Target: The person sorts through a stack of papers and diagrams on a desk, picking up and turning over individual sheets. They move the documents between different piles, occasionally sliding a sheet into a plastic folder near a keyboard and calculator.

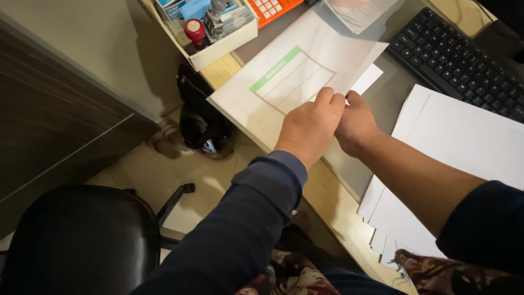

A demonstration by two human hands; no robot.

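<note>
My left hand (312, 124) and my right hand (356, 124) meet side by side over the desk, both pinching the near edge of a white sheet (289, 82) printed with a green bar and a lined box. The sheet lies over the desk's left edge. A small white slip (367, 80) pokes out from under it, just beyond my right hand. Both arms wear dark blue sleeves; the right one is pushed up.
A black keyboard (458, 54) sits at the far right, a stack of white papers (464, 142) below it. A white tray (218, 46) with a red stamp (194, 30) and an orange calculator (273, 8) stand at the back. A black chair (76, 240) and black bag (199, 112) are on the floor.
</note>
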